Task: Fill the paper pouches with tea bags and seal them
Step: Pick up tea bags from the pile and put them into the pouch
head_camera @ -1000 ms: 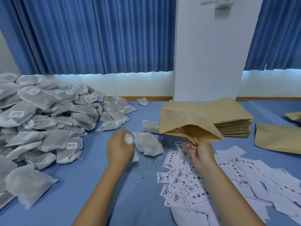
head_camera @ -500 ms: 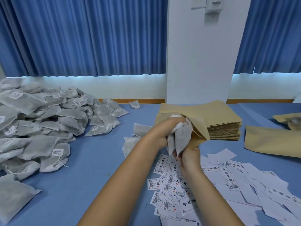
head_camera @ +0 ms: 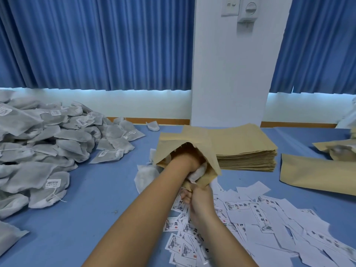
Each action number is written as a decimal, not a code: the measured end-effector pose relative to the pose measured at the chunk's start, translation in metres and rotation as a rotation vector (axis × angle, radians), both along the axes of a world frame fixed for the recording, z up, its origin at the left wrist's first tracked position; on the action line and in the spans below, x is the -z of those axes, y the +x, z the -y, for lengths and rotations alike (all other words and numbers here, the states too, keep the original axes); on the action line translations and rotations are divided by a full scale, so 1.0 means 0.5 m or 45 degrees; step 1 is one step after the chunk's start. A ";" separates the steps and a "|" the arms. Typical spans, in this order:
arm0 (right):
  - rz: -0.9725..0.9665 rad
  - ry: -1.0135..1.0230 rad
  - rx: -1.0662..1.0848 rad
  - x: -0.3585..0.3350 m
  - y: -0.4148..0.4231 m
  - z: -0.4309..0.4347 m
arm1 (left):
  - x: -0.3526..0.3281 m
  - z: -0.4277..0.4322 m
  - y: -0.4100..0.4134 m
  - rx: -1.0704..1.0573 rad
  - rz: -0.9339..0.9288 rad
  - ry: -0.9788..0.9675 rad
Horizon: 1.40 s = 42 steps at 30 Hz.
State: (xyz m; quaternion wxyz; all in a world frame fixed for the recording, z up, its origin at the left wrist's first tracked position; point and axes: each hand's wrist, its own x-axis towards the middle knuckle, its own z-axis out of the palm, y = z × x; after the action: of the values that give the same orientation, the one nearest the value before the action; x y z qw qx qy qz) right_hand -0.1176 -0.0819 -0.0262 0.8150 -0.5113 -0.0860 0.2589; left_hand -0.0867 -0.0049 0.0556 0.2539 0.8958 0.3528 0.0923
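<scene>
Head view: mid-tabletop (head_camera: 96, 189), just before the pouch stack (head_camera: 246, 151), the left hand (head_camera: 187, 160), fisted round a tea bag (head_camera: 198, 173), sits wedged in the kraft paper pouch (head_camera: 192, 137), whose lip the right hand (head_camera: 196, 199) pinches; I reckon forcing it could tear the mouth.

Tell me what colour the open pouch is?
The pouch is light brown, seen best in the head view.

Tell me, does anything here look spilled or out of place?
A dark crumb, perhaps spilled tea, lies on the blue table beside the left forearm. One tea bag lies alone by the wall, apart from the heap.
</scene>
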 end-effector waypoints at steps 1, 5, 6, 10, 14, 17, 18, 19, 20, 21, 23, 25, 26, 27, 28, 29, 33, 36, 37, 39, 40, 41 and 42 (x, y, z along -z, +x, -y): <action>-0.019 0.034 0.004 -0.005 0.002 0.001 | 0.000 -0.004 -0.003 0.097 -0.043 -0.016; -0.074 0.118 0.129 -0.017 0.030 0.007 | 0.014 0.029 -0.032 0.567 -0.232 0.134; -0.045 0.092 0.148 -0.019 0.031 0.010 | 0.024 0.034 -0.031 0.541 -0.237 0.234; 0.116 0.070 0.105 -0.023 0.006 0.007 | 0.027 -0.005 -0.026 0.218 -0.396 0.609; 0.158 0.043 0.037 -0.017 -0.016 0.004 | 0.039 -0.029 -0.050 0.269 -0.413 0.529; 0.184 0.054 0.037 -0.027 -0.001 0.015 | 0.014 0.000 -0.075 0.416 -0.123 0.546; 0.200 0.052 0.051 -0.032 0.003 0.018 | 0.008 0.011 -0.088 0.483 -0.022 0.566; 0.218 0.032 0.073 -0.034 0.007 0.020 | 0.007 0.020 -0.104 0.594 0.081 0.733; 0.226 0.003 0.103 -0.035 0.011 0.022 | 0.009 0.027 -0.125 0.734 0.240 1.001; 0.220 -0.008 0.134 -0.036 0.017 0.025 | 0.014 0.030 -0.145 0.900 0.424 1.243; 0.164 0.067 0.192 -0.038 0.032 0.036 | 0.041 0.024 -0.174 1.079 0.866 1.485; 0.099 0.184 0.236 -0.044 0.045 0.046 | 0.064 0.008 -0.184 0.862 1.185 1.354; 0.074 0.222 0.256 -0.047 0.050 0.049 | 0.075 -0.006 -0.181 0.588 1.287 1.217; 0.061 0.244 0.271 -0.050 0.053 0.051 | 0.087 -0.025 -0.173 0.259 1.288 1.040; 0.057 0.253 0.282 -0.052 0.055 0.052 | 0.102 -0.053 -0.165 -0.042 1.117 0.856; 0.061 0.256 0.287 -0.053 0.056 0.053 | 0.124 -0.083 -0.157 -0.240 0.782 0.733; 0.057 0.271 0.277 -0.051 0.057 0.052 | 0.220 -0.161 -0.142 -0.131 -0.137 0.428; -0.013 0.322 0.277 -0.053 0.058 0.053 | 0.228 -0.178 -0.138 -0.063 -0.102 0.452; -0.051 0.345 0.282 -0.054 0.058 0.055 | 0.227 -0.176 -0.137 -0.059 -0.128 0.543; -0.119 0.387 0.280 -0.055 0.060 0.055 | 0.233 -0.168 -0.141 -0.043 -0.116 0.667; -0.145 0.412 0.279 -0.056 0.061 0.056 | 0.236 -0.162 -0.146 -0.023 -0.083 0.670; -0.167 0.438 0.273 -0.058 0.062 0.057 | 0.237 -0.155 -0.152 -0.001 -0.039 0.642; -0.186 0.459 0.262 -0.059 0.063 0.058 | 0.236 -0.147 -0.158 0.020 0.010 0.613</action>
State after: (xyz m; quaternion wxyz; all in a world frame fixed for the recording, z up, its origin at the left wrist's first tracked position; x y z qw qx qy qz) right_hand -0.0860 -0.1109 0.0034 0.9194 -0.3433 -0.0189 0.1912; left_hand -0.1657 0.0687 -0.0624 0.0352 0.9329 0.3127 0.1752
